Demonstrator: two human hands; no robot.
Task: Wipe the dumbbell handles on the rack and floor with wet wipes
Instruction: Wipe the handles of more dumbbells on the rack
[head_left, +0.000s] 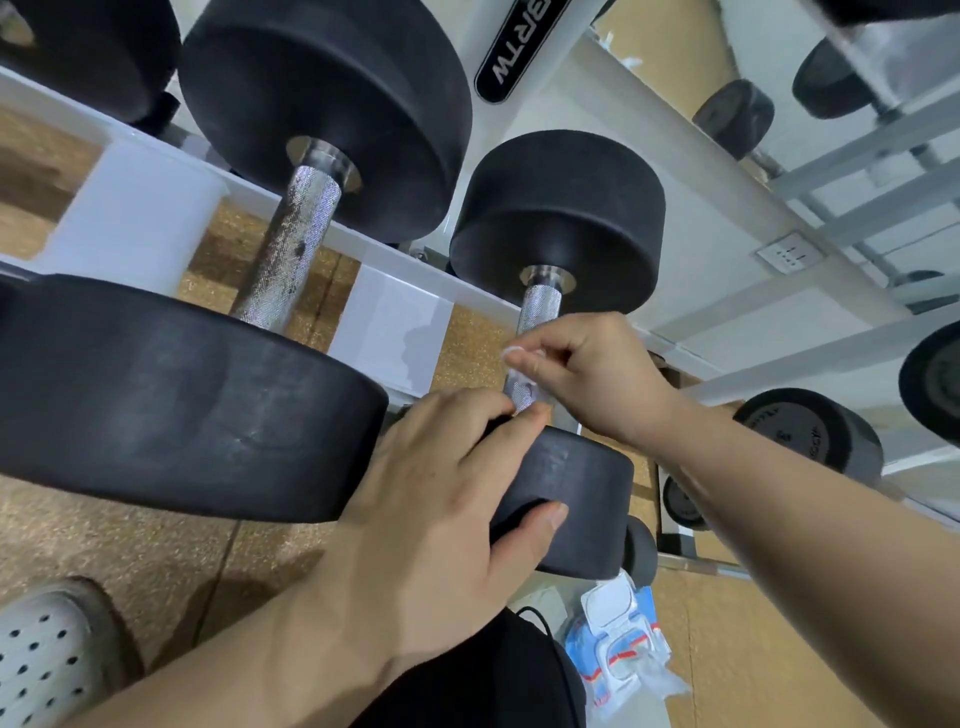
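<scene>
A smaller black dumbbell (558, 223) lies on the white rack (395, 260), its knurled steel handle (537, 312) running toward me. My right hand (597, 379) pinches a white wet wipe (522, 382) that lies against the lower part of that handle. My left hand (447, 499) grips the near black head (576, 499) of the same dumbbell, thumb underneath, fingers over its top edge. To the left sits a larger dumbbell (322, 104) with a stained, rusty handle (291, 244).
A blue-and-white wet wipe pack (618, 644) lies on the cork-coloured floor (104, 540) below the rack. More dumbbells (810, 431) sit on lower tiers at the right. A white perforated shoe (47, 654) is at bottom left.
</scene>
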